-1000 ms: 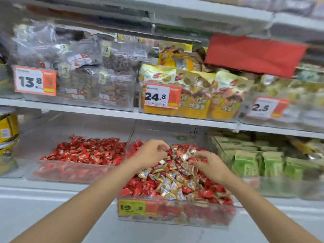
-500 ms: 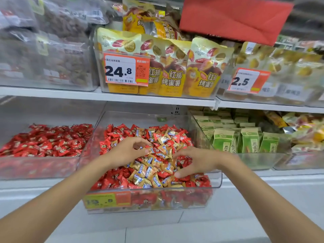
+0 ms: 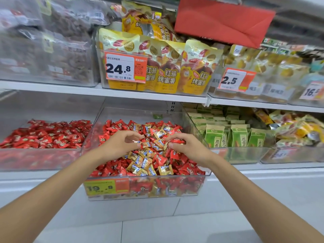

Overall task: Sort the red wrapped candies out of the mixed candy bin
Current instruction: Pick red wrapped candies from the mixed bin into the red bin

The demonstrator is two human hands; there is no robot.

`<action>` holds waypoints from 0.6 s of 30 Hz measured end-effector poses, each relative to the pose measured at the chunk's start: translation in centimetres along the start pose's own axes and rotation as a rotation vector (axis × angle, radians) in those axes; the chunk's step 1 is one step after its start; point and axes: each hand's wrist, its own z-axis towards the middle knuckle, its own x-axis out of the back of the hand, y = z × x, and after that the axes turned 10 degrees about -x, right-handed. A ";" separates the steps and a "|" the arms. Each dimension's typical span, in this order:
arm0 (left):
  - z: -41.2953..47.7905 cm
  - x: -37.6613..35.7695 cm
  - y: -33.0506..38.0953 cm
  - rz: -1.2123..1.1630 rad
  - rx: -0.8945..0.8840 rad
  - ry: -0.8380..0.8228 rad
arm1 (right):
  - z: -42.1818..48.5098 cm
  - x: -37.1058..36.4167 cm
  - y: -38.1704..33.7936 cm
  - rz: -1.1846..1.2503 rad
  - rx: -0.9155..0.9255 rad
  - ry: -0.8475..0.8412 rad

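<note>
Two white shelves fill the view. The upper shelf carries clear bins of bagged goods, with yellow pouches at its middle behind a price tag reading 24.8.

On the lower shelf three clear bins stand side by side. The mixed candy bin sits in the middle, its front wall jutting out past the shelf's front edge. A bin of red candy is just beside it toward the shelf's left end, and a bin of green packets is toward the right end.

Both bare forearms reach in over the mixed bin's front wall. The left hand hovers over the heap with its fingers curled and thumb and fingertips close together; whether they hold anything cannot be told. The right hand pinches a red wrapped candy between thumb and forefinger at the top of the heap.

The red wrapped candies lie along the bin's sides, back and front corners. The gold wrapped candies run in a band down the middle, between the two hands. An orange and yellow tag reading 19.8 is on the front wall's left part.
</note>
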 end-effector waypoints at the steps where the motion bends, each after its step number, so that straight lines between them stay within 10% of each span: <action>1: -0.1 0.1 0.0 0.000 -0.003 0.004 | 0.1 0.1 0.0 0.041 -0.023 0.012; 7: 0.3 -2.0 1.3 0.038 -0.085 0.013 | 0.3 0.8 -0.3 0.223 -0.130 0.129; 12: 1.1 -5.9 1.8 0.258 -0.147 -0.299 | -0.4 1.2 -0.2 0.391 -0.209 0.101; 18: 1.9 -4.8 1.5 0.288 -0.172 -0.083 | -1.0 1.6 0.5 0.454 -0.220 0.048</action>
